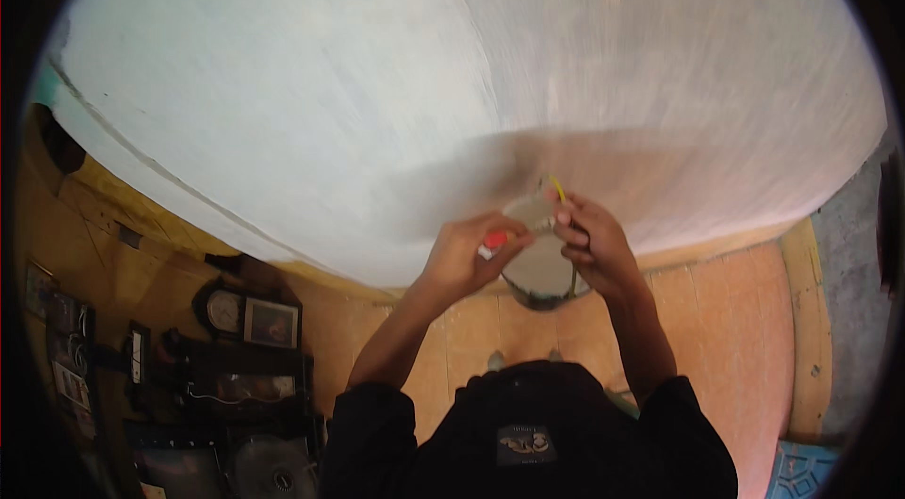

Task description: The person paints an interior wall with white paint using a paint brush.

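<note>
Your left hand (464,255), curled, gripped red-and-white object (495,240); right hand (598,241), fingers bent, pinched yellow strip (558,187); bucket (537,299) was below.

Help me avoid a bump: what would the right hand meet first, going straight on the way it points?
Probably the pale wall, touched first by the slim yellow item that the right hand holds; the depth between them is unclear.

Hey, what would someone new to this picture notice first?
Probably the large pale wall filling the upper part of the picture. Next, near the center, the bright red-and-white item in the left hand and the thin yellow strip in the right hand would stand out. Between the hands shows a round grey thing with a dark lower rim, too unclear to name.
</note>
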{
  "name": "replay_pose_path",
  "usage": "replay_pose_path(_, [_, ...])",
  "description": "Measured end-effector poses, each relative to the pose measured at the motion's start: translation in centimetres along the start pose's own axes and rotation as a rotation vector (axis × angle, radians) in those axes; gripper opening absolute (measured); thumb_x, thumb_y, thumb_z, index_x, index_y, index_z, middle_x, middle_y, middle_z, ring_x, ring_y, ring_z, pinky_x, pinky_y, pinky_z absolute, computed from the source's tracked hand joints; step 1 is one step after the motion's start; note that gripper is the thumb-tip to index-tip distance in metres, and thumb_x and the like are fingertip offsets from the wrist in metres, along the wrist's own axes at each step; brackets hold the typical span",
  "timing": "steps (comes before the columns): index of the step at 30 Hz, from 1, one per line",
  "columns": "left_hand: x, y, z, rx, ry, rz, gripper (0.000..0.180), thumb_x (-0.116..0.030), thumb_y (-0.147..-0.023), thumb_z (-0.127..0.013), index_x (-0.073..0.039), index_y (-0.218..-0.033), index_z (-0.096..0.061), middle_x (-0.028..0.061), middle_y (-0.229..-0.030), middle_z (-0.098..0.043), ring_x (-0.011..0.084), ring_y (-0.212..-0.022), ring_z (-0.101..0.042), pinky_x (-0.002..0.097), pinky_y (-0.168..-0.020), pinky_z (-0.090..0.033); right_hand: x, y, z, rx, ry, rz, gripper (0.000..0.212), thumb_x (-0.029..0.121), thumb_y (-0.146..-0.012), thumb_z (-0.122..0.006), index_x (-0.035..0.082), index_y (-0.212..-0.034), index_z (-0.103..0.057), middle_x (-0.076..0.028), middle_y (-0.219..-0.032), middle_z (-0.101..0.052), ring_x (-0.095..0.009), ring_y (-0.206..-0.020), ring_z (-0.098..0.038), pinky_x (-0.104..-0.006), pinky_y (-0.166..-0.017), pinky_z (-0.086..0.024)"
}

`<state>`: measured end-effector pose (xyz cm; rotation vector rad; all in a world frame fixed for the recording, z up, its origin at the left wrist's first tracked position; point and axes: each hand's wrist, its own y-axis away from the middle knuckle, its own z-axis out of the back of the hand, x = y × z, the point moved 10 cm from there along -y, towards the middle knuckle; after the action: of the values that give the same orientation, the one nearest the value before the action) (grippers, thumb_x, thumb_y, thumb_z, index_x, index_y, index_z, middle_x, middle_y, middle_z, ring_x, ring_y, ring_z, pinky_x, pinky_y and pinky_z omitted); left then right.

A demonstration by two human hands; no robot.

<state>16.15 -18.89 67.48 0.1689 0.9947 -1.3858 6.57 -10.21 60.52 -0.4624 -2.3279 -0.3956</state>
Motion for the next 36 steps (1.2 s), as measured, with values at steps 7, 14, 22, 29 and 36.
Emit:
replay_pose_path(7, [-4.8,-1.5,5.8,0.031,-0.158,-0.131,0.013,-0.015,-0.08,-0.074,-0.006,-0.087,-0.068,0.0076,-0.078,-0.068,0.025,-0.064,-0.064,0.0319,-0.056,-0.05,-0.7,-0.3,0.0,-0.035,-0.008,0.006,0.028,0.01,-0.097,-0.043,-0.001,-0.122,-0.046,0.003,-0.081,-0.044,0.0,-0.055,-0.033,-0.0135,-0.04,-0.027])
replay_pose_path(14, [-11.5,-7.8,14.6,-0.084,-0.435,-0.255,0.014,-0.008,-0.081,-0.073,0.001,-0.09,-0.067,0.0129,-0.086,-0.07,0.0225,-0.077,-0.069,0.0293,-0.069,-0.054,0.8,-0.8,-0.4,0.011,0.02,0.066,0.027,0.013,-0.097,-0.044,0.002,-0.121,-0.047,0.003,-0.081,-0.044,-0.002,-0.056,-0.033,-0.015,-0.042,-0.027])
replay_pose_path(22, [-16.2,-13.6,20.0,-0.173,-0.577,-0.236,0.012,-0.01,-0.086,-0.069,0.001,-0.09,-0.068,0.0089,-0.082,-0.07,0.0155,-0.07,-0.065,0.0273,-0.067,-0.054,-0.7,-0.6,0.2,0.034,0.022,0.042,0.028,0.013,-0.097,-0.045,0.002,-0.123,-0.045,0.003,-0.081,-0.045,-0.001,-0.055,-0.034,-0.0148,-0.043,-0.027])
replay_pose_path(29, [-22.6,-9.5,20.9,-0.626,-0.852,-0.727,0.016,-0.006,-0.076,-0.077,-0.004,-0.089,-0.068,0.0087,-0.089,-0.07,0.0219,-0.079,-0.069,0.0294,-0.067,-0.056,-3.4,-0.6,2.2,0.036,-0.028,-0.07,0.027,0.01,-0.096,-0.045,0.0,-0.121,-0.043,0.003,-0.08,-0.045,-0.002,-0.056,-0.035,-0.015,-0.043,-0.028])
replay_pose_path(36, [-11.2,-5.4,10.9,-0.569,-1.082,-0.906,0.026,-0.016,-0.076,-0.075,-0.008,-0.1,-0.068,0.0127,-0.116,-0.063,0.0269,-0.097,-0.066,0.0292,-0.067,-0.057,-4.0,-0.4,3.8,-0.027,-0.005,-0.078,0.027,0.011,-0.097,-0.045,0.001,-0.122,-0.044,0.003,-0.08,-0.045,-0.002,-0.055,-0.034,-0.0153,-0.044,-0.028])
